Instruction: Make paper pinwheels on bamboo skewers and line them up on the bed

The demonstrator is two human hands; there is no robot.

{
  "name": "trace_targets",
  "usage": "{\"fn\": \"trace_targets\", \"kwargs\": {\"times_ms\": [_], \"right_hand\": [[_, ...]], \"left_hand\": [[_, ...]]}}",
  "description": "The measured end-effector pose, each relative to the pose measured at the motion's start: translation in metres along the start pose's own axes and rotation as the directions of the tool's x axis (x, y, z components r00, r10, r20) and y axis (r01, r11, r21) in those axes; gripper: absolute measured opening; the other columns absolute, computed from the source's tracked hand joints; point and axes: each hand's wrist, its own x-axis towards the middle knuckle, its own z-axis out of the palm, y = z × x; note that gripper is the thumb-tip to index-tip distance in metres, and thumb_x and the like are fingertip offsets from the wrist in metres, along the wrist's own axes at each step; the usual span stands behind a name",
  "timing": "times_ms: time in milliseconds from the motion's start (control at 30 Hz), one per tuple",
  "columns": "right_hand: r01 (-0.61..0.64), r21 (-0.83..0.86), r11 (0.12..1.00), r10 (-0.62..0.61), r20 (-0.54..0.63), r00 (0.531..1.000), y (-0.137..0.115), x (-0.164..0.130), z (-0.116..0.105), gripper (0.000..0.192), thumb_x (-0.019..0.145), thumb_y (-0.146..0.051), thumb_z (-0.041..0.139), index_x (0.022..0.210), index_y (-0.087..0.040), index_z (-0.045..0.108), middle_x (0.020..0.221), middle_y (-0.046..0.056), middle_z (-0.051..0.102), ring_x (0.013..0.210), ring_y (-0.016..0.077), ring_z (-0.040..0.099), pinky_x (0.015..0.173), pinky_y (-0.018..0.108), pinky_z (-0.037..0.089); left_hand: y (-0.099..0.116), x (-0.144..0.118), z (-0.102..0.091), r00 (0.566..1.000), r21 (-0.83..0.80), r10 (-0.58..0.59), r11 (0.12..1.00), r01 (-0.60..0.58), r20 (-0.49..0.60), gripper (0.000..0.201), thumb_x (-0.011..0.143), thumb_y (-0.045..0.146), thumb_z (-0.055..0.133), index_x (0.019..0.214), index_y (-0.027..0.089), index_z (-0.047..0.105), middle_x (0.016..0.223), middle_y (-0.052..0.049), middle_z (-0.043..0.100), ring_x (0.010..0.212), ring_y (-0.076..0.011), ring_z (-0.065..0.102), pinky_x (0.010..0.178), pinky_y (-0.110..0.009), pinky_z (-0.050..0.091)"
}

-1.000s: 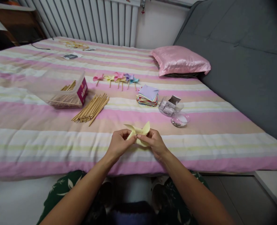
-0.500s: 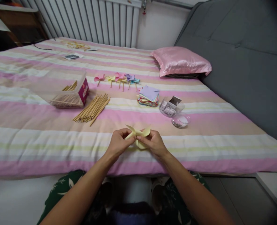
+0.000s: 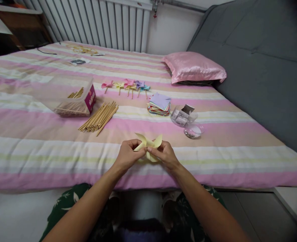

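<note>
Here, at the near edge of the striped bedspread [image 3: 37, 148], both hands meet over a pale yellow paper pinwheel [image 3: 149, 145]. The left hand [image 3: 127, 156] pinches its left side between thumb and fingertips, and the right hand [image 3: 164, 155] pinches the right side the same way, so the fingers of both are closed on the paper. The pinwheel is held just above the bedspread, its pointed vanes sticking up and out between the two hands.

Farther away and to the left lies a loose bundle of wooden sticks [image 3: 99, 117], and just beyond that sits a clear plastic box [image 3: 70, 95] with a red label and more sticks inside. Straight ahead, far of the hands, a row of finished pinwheels [image 3: 125, 85] in pink, yellow, purple and blue lies on the cover. Right of them is a stack of coloured paper squares [image 3: 159, 103], then a small clear container [image 3: 183, 116] with its round lid [image 3: 193, 130] lying just near of it. A pink satin pillow [image 3: 193, 67] rests at the far right, against a grey upholstered headboard [image 3: 264, 60].
</note>
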Motion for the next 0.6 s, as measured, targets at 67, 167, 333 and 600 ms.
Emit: {"fn": "trace_targets", "kwargs": {"times_ms": [67, 167, 333, 600], "right_hand": [[-0.016, 0.035, 0.999, 0.016, -0.02, 1.0, 0.0, -0.0001, 0.0011, 0.025, 0.064, -0.033, 0.075, 0.078, -0.015, 0.067, 0.072, 0.002, 0.067, 0.061, 0.0123, 0.057, 0.059, 0.024, 0.044], [-0.01, 0.085, 0.996, 0.015, -0.053, 0.999, -0.0006, -0.0004, 0.0031, 0.026, 0.061, -0.031, 0.077, 0.078, -0.015, 0.066, 0.073, 0.002, 0.067, 0.061, 0.0123, 0.057, 0.059, 0.024, 0.044], [-0.042, 0.111, 0.993, 0.048, -0.049, 0.998, -0.0036, -0.0022, 0.005, 0.025, 0.059, -0.031, 0.078, 0.077, -0.015, 0.068, 0.069, 0.001, 0.068, 0.058, 0.0119, 0.057, 0.057, 0.024, 0.044], [-0.056, 0.114, 0.992, 0.06, -0.038, 0.997, -0.0024, -0.0041, 0.0032, 0.022, 0.061, -0.031, 0.077, 0.073, -0.015, 0.07, 0.066, 0.0, 0.067, 0.055, 0.0108, 0.055, 0.055, 0.023, 0.043]], "left_hand": [[-0.0005, 0.0001, 0.0009, 1.0, -0.013, -0.006, 1.0, 0.006, -0.007, 0.01, 0.06, 0.021, 0.063, 0.059, 0.013, 0.058, 0.053, 0.005, 0.049, 0.049, -0.006, 0.039, 0.046, -0.018, 0.029], [-0.0017, 0.0001, 0.0012, 1.0, -0.011, -0.001, 1.0, 0.0, -0.022, 0.01, 0.06, 0.021, 0.064, 0.061, 0.012, 0.06, 0.055, 0.004, 0.051, 0.05, -0.0064, 0.041, 0.047, -0.018, 0.031], [-0.0028, -0.0003, 0.0014, 1.0, -0.014, 0.014, 1.0, -0.014, -0.019, 0.01, 0.061, 0.02, 0.065, 0.061, 0.012, 0.059, 0.055, 0.004, 0.05, 0.05, -0.006, 0.041, 0.046, -0.017, 0.03], [-0.0037, -0.0013, -0.0008, 0.998, -0.042, 0.03, 0.999, -0.028, 0.05, 0.01, 0.063, 0.021, 0.066, 0.064, 0.013, 0.061, 0.055, 0.004, 0.052, 0.049, -0.0059, 0.042, 0.047, -0.017, 0.032]]}}
